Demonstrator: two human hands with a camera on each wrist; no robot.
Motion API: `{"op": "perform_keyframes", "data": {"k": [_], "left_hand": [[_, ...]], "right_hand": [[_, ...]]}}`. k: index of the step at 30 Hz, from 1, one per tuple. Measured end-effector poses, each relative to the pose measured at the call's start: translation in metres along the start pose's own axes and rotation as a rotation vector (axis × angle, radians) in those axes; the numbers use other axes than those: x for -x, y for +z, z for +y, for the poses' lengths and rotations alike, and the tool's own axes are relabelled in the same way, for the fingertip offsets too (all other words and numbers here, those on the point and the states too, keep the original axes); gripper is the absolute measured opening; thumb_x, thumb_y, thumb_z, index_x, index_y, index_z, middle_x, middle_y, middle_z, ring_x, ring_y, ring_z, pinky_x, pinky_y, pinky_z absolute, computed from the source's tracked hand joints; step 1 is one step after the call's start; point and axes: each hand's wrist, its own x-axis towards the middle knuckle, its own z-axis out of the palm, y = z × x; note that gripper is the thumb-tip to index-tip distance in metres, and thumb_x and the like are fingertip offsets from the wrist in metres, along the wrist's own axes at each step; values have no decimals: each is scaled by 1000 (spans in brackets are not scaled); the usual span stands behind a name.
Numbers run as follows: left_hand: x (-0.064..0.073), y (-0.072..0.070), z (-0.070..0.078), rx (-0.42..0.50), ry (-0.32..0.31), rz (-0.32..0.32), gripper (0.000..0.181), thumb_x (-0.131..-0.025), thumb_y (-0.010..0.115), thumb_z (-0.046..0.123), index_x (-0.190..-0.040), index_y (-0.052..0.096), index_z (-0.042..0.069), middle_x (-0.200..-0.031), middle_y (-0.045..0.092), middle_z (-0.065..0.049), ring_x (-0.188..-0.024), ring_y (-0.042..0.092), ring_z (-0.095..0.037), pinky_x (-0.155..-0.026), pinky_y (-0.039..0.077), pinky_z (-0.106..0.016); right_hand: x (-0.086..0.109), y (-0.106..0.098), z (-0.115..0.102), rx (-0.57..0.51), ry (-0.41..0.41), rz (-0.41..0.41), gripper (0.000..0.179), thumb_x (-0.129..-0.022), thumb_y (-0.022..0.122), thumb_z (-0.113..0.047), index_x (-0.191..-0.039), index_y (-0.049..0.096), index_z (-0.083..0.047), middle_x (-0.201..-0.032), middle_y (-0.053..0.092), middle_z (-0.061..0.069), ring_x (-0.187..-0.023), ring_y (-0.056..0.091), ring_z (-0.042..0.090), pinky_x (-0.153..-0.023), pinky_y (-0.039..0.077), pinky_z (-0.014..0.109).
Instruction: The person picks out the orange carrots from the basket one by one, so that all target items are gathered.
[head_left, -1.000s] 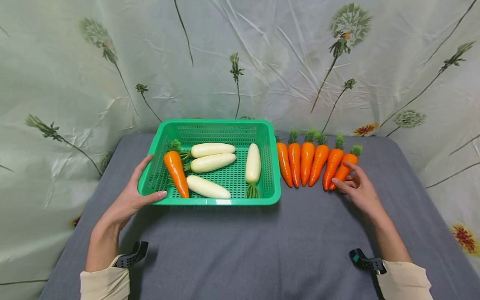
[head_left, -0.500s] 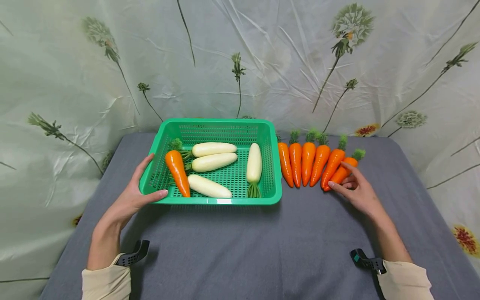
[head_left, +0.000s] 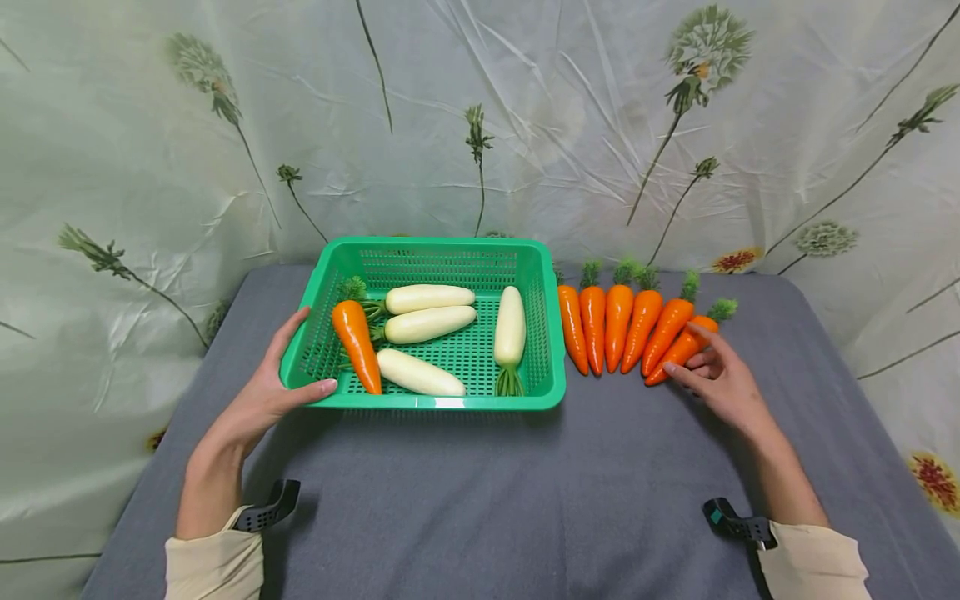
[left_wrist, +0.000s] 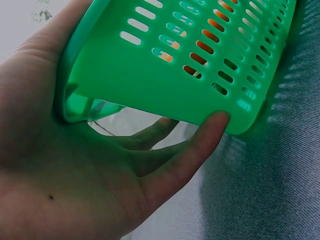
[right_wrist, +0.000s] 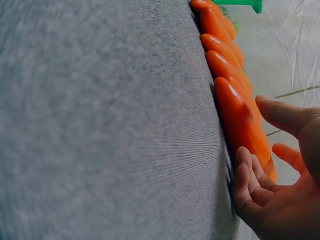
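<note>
In the head view a green basket [head_left: 442,403] holds several white radishes [head_left: 431,325] and a carrot [head_left: 357,346]. My left hand [head_left: 262,396] grips the basket's near left corner, thumb over the rim. The left wrist view shows fingers [left_wrist: 186,159] of that hand against the outside of its slotted wall. Right of the basket, several carrots [head_left: 617,327] lie side by side with green tops to the back. My right hand [head_left: 723,379] is at the rightmost carrot [head_left: 681,353], thumb and fingertips touching or very close to it. The right wrist view shows them spread apart beside it.
A grey cloth [head_left: 510,500] covers the table. Behind it hangs a pale curtain [head_left: 555,125] printed with flowers. The basket's right rim stands close beside the leftmost carrot [head_left: 572,330]. Black bands [head_left: 258,517] are on both wrists.
The rightmost carrot has turned, its tip shifting left and nearer and its top right, so it lies more slanted. My right thumb has eased slightly rightward. The left hand and basket keep their places.
</note>
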Motion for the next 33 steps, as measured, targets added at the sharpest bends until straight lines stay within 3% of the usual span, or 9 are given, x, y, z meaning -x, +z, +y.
{"op": "perform_keyframes", "data": {"k": [6,15,20,27,33], "left_hand": [[-1,1,0,1,-3,2,106,-97,74,24,-163,-3,52,-168,16,-19,-137,39,-27,-92,42,-16],[0,-1,-1,3,-6,-2,106,-97,74,25,-163,-4,53,-170,14,-18,-140,36,-29,-91,41,-14],[1,-2,-1,-2,-14,0,106,-97,74,25,-162,-4,54,-170,13,-18,-140,35,-29,-95,41,-20],[0,-1,-1,-6,-15,-4,106,-97,74,25,-162,-5,55,-172,9,-17,-143,32,-31,-103,38,-37],[0,-2,-1,-10,-13,-5,106,-97,74,26,-162,-5,54,-172,8,-17,-143,32,-32,-104,37,-40]], "right_hand": [[1,-3,-4,-29,8,31,73,-99,73,-23,-160,37,-3,-103,55,3,-73,60,-2,-60,53,26],[-1,0,-14,-83,-66,107,59,-97,75,-18,-149,51,-1,-95,58,-20,-77,58,-7,-59,50,22],[-3,7,-26,-95,-89,106,53,-98,74,-20,-145,56,-2,-97,57,-20,-80,56,-5,-61,48,20],[-9,16,-47,-80,-142,120,47,-99,73,-25,-139,62,-3,-105,61,-10,-91,57,-7,-79,45,9],[-12,21,-58,-156,-180,81,43,-99,72,-18,-138,62,0,-106,66,-15,-96,60,-9,-80,48,9]]}}
